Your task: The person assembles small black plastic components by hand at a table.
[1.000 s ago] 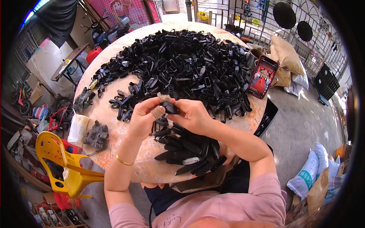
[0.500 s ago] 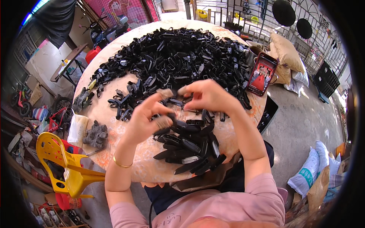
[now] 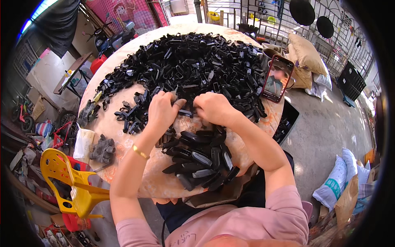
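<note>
A wide heap of small black plastic pieces (image 3: 193,61), some with shiny faces, covers the far part of the round table. At the heap's near edge my left hand (image 3: 161,110) has its fingers curled in among the pieces; what they grip is hidden. Close beside it, my right hand (image 3: 214,108) is also bent down with closed fingers, its fingertips hidden by the hand. One loose black piece (image 3: 186,113) lies between the two hands. Nearer my body is a smaller stack of longer black plastic parts (image 3: 201,158). Some fingertips carry pale wrappings.
A lit phone (image 3: 277,78) stands propped at the table's right, before a metal mug (image 3: 269,57). Dark grey gloves (image 3: 103,149) and a white bag (image 3: 84,142) lie at the left edge. A yellow plastic chair (image 3: 78,181) stands left; a black bin (image 3: 286,121) sits right, below the tabletop.
Both hands, open and raised above the smaller stack before, have moved away from me and down to the heap's edge, their fingers now closed. The phone's picture has changed.
</note>
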### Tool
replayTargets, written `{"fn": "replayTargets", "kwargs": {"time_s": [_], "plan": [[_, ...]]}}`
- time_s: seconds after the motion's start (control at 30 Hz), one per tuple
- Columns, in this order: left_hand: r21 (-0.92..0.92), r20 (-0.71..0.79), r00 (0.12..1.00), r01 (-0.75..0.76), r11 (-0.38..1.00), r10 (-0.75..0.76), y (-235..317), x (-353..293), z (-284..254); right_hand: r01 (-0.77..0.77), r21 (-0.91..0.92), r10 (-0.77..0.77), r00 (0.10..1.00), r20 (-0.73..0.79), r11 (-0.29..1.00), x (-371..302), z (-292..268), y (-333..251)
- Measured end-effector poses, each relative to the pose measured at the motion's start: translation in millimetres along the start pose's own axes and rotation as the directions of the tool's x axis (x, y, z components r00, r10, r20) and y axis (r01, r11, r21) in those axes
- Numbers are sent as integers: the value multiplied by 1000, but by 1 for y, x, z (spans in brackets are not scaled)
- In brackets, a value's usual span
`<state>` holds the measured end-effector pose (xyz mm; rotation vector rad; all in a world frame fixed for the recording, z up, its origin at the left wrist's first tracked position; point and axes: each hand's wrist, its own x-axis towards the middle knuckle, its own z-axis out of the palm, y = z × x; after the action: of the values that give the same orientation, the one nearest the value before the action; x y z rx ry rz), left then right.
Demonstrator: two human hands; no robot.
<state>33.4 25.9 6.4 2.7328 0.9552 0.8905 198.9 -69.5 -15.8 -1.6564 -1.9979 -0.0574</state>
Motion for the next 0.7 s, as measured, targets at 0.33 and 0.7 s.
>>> {"fn": "replayTargets", "kwargs": {"time_s": [0.33, 0.7], "plan": [[-71, 84, 989, 124, 990, -118, -3, 10, 13, 7, 414, 142, 934, -328, 910, 10, 7, 2], [-920, 352, 919, 375, 114, -177, 14, -37, -8, 41, 578, 189, 925, -331, 815, 2, 4, -45]]}}
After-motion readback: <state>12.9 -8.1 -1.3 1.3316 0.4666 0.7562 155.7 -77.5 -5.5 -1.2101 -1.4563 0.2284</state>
